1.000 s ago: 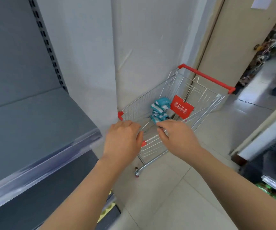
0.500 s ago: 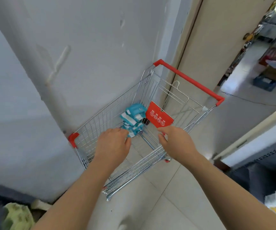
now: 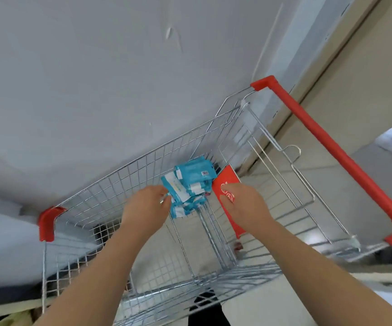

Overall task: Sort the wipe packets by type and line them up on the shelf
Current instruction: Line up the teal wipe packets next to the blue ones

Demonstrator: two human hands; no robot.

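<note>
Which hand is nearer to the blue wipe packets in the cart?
Left. The left hand reaches the wipe packets from the left; the right hand hovers beside them, over the red panel.

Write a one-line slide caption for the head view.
Left hand and right hand reach into a wire shopping cart toward blue wipe packets.

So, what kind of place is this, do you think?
Most likely a shop or supermarket. A wire shopping cart with a red handle stands beside a grey wall, and a pile of teal wipe packets lies inside it.
</note>
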